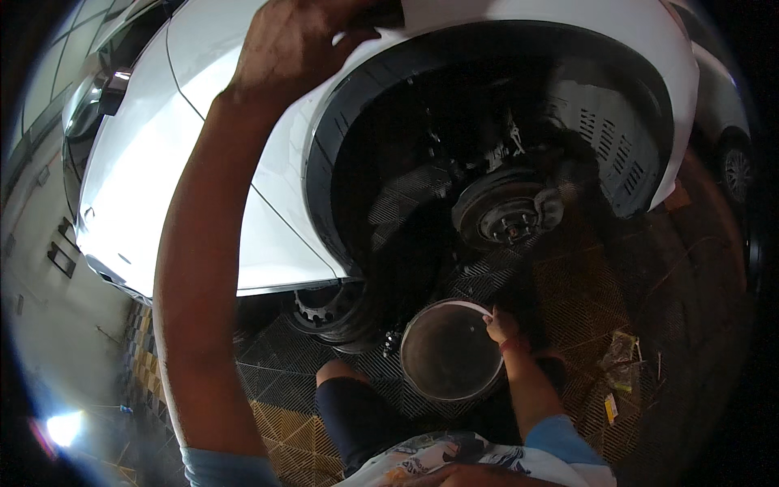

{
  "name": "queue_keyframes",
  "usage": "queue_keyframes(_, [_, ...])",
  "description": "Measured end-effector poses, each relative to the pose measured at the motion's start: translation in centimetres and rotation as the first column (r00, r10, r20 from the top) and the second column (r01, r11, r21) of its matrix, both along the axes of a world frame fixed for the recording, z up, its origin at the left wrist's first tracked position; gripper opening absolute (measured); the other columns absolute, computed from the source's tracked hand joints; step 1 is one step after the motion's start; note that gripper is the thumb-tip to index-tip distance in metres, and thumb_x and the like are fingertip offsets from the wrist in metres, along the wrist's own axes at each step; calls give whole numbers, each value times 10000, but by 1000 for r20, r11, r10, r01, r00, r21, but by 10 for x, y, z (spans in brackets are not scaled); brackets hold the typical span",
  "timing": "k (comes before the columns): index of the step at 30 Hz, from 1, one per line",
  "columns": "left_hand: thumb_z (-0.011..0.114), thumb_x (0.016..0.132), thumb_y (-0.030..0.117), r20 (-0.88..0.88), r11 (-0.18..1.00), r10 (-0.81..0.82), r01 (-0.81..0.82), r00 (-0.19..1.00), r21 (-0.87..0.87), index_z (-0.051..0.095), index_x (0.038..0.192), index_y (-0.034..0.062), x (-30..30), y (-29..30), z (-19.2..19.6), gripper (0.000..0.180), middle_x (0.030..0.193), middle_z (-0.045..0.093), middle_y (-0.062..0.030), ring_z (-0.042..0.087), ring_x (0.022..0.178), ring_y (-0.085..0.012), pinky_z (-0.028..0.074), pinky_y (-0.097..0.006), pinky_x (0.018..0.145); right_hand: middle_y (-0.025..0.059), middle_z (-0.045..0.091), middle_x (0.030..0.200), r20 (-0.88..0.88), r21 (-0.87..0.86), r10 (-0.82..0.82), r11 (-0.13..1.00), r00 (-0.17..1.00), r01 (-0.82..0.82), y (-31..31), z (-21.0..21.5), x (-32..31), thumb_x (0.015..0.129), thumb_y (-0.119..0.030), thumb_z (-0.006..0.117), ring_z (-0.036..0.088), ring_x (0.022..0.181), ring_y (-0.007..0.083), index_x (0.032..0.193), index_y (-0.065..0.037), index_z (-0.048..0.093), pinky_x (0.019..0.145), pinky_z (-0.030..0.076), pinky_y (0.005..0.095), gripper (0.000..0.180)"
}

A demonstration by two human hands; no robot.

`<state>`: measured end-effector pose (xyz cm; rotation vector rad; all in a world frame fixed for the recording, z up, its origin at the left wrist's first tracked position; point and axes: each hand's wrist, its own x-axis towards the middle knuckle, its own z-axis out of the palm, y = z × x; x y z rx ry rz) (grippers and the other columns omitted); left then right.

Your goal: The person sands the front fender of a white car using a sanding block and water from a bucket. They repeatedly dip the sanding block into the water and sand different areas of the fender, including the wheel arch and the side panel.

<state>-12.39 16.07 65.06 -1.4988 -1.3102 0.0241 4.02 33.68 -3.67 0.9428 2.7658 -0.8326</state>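
My left arm reaches up across the white car (211, 49), and my left hand (304, 32) is at the fender above the wheel arch. Its thumb points right, against a dark object (385, 15) that I cannot make out; the other fingers are partly cut off by the upper edge. Low in front of me, my right hand (501, 326) grips the rim of a round bucket (446, 353), seen from above; whether it holds liquid I cannot tell. Beyond it, inside the open wheel arch, a bare brake disc (495, 209) and hub with studs show, with no wheel on them.
A wheel (324, 316) lies under the sill, left of the bucket. Clear wrapping (621, 361) and a small yellow packet (611, 408) are on the tiled floor at the right. Another car (726, 105) stands far right. A bright lamp (65, 428) shines at lower left.
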Motion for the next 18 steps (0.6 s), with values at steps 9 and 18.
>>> queue_keyframes(9, [793,942,95,-231,982,190,-180,954,61,696,1434,324,-104,-87,-48,552,1520,631,-24,655,1310,-294,610,-466,1066,240,659,1427,36,-30,30,999,999,-29,-13,12,2,1080,-495,546,633,1312,425,1480,-33,589,1098,513,513,612])
queue_keyframes(18, [739,920,144,-441,984,179,-153,880,94,761,1344,201,-19,41,18,428,1464,668,-124,599,1380,-356,484,-494,1177,239,713,1325,50,-121,-18,992,999,24,-12,31,3,1083,-471,555,680,1226,434,1338,-23,679,1051,544,516,530])
